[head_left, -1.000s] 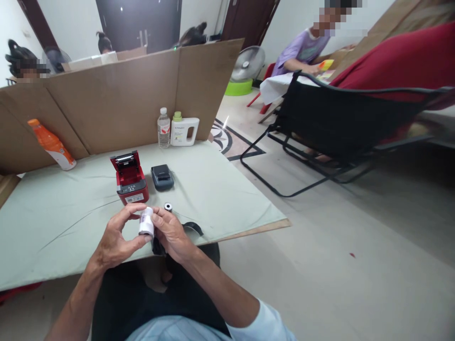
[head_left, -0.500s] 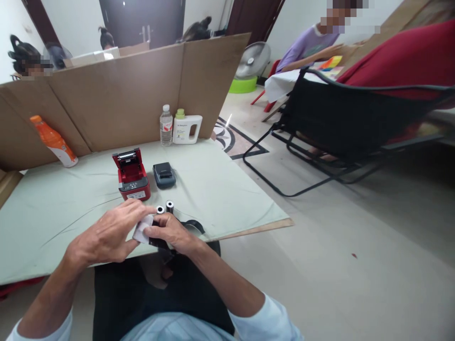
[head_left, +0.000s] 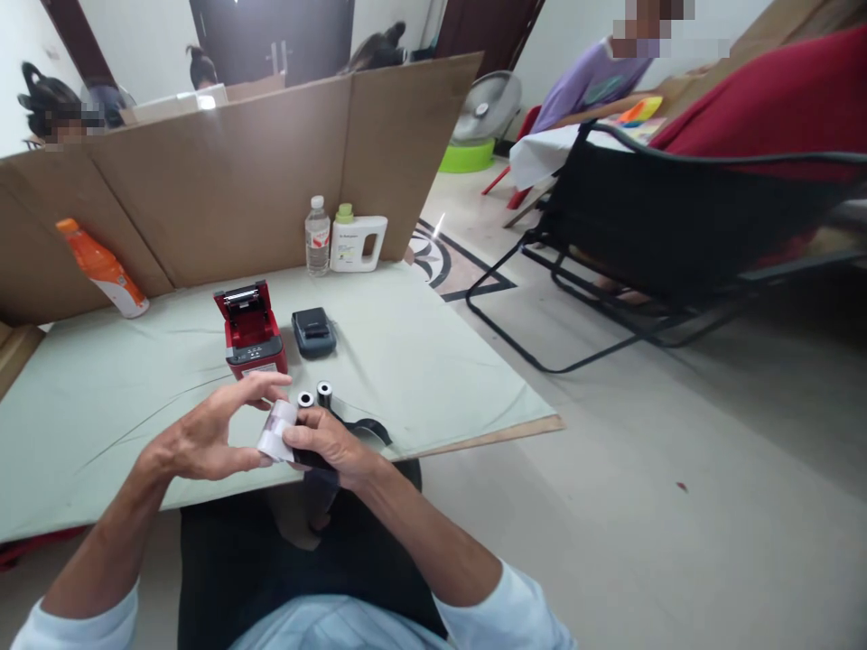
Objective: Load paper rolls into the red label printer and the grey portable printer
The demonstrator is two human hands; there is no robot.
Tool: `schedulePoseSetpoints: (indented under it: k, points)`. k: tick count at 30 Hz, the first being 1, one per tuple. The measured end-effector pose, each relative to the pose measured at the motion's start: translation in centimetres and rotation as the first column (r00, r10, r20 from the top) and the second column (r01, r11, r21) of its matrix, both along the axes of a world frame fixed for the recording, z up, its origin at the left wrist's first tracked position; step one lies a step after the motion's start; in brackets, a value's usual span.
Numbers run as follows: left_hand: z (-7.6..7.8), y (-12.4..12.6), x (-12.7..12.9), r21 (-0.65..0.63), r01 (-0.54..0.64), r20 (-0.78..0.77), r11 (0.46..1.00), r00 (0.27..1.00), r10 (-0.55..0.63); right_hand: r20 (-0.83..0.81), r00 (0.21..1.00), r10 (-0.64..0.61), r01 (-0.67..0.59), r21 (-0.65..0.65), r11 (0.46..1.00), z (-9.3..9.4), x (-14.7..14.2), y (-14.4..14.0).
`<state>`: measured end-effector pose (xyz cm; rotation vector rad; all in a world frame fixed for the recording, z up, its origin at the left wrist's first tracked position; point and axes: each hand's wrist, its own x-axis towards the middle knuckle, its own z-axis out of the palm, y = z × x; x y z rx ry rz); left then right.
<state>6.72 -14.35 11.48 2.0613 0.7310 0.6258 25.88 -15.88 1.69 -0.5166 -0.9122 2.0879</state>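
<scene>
Over the table's front edge, my right hand (head_left: 333, 449) pinches a white paper roll (head_left: 276, 433), with a dark strip of material (head_left: 312, 460) hanging beside it. My left hand (head_left: 220, 429) is spread around the roll's left side; its thumb is at the lower end and its fingers are raised above. Just beyond my right hand stand two small rolls, one dark with a white end (head_left: 324, 390) and one partly hidden roll (head_left: 305, 399). A curved black strip (head_left: 371, 428) lies to their right. The red label printer (head_left: 252, 338) has its lid up and its bay bare.
Right of the printer sits a dark handheld device (head_left: 313, 333). Along the cardboard screen (head_left: 230, 181) are an orange bottle (head_left: 101, 266), a water bottle (head_left: 317, 236) and a white jug (head_left: 349, 246). A folding chair (head_left: 610, 208) stands to the right, with a person (head_left: 582, 86) beyond.
My left fingers have opened away from the roll, exposing more of its white side. The right hand keeps its hold in nearly the same place.
</scene>
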Motion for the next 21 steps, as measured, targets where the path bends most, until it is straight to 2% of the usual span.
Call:
schedulePoseSetpoints:
  k: [2,3,5,7,8,10,11,13,15,18,21]
  points:
    - [1.1,0.2,-0.2,0.061,-0.001,-0.094,0.998,0.996,0.007,0.006,1.0,0.002,-0.002,0.006,1.0,0.0,0.2,0.2]
    - [0.9,0.2,0.0,0.061,-0.019,-0.068,0.998,0.997,0.023,-0.043,0.999,-0.011,0.012,0.005,1.0,0.0,0.1,0.2]
    - [-0.6,-0.2,0.7,-0.008,-0.069,0.11,0.998,0.991,0.07,-0.18,0.983,-0.042,0.042,-0.001,0.999,-0.1,-0.4,0.1]
    - [-2.9,-0.8,1.5,-0.134,-0.109,0.349,0.985,0.925,0.15,-0.265,0.963,-0.047,0.048,-0.005,0.999,-0.2,-0.9,-0.2]
    - [-3.9,-1.1,1.7,-0.185,-0.126,0.405,0.975,0.894,0.193,-0.281,0.959,-0.043,0.042,-0.01,0.999,-0.4,-1.1,-0.4]
    - [-5.0,-1.5,1.7,-0.214,-0.158,0.401,0.964,0.886,0.234,-0.28,0.959,-0.038,0.031,-0.03,0.999,-0.7,-1.3,-0.6]
    - [-5.0,-1.5,1.5,-0.195,-0.159,0.358,0.968,0.907,0.221,-0.267,0.963,-0.036,0.025,-0.042,0.999,-0.8,-1.3,-0.7]
    - [-3.8,-1.3,0.8,-0.121,-0.12,0.233,0.985,0.961,0.146,-0.23,0.973,-0.031,0.017,-0.061,0.998,-0.9,-1.1,-0.7]
    - [-1.7,-0.8,0.0,-0.041,-0.05,0.09,0.998,0.994,0.054,-0.18,0.983,-0.023,0.01,-0.072,0.997,-0.9,-1.0,-0.6]
    - [1.1,-0.1,-0.4,0.062,0.013,-0.12,0.998,0.993,-0.006,-0.122,0.992,-0.003,-0.006,-0.077,0.997,-0.8,-0.9,-0.5]
    - [2.6,0.1,-0.2,0.126,0.043,-0.253,0.991,0.967,-0.01,-0.103,0.995,0.012,-0.02,-0.077,0.997,-0.6,-0.9,-0.4]
